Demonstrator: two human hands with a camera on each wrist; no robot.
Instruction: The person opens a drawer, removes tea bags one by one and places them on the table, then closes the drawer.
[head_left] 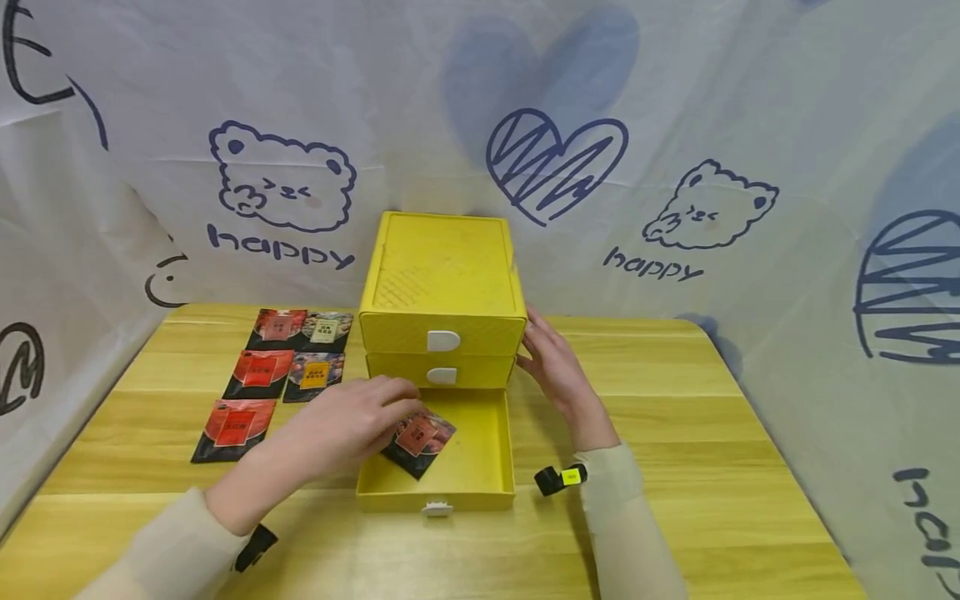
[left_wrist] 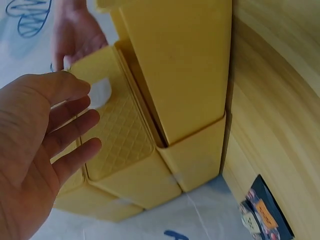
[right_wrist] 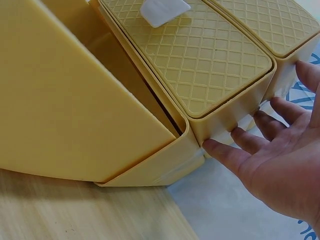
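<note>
A yellow three-drawer box [head_left: 442, 267] stands on the table with its bottom drawer [head_left: 480, 483] pulled out. Inside that drawer lies a dark packet [head_left: 420, 442] with a red label, turned at an angle. Just over the packet's upper left is my left hand [head_left: 360, 421], partly overlapping it in the head view. The left wrist view shows this hand [left_wrist: 40, 135] with loosely bent fingers and nothing in them, before the white handle [left_wrist: 100, 93] of a drawer above. My right hand [head_left: 558, 367] rests its fingertips [right_wrist: 215, 147] against the box's right side.
To the left of the box, several flat packets lie in rows, among them a red one [head_left: 234, 429] and one with an orange label [head_left: 313, 375]. A cloth wall [head_left: 420, 100] with drawings hangs behind the wooden table [head_left: 675, 433]. Both wrists wear black straps.
</note>
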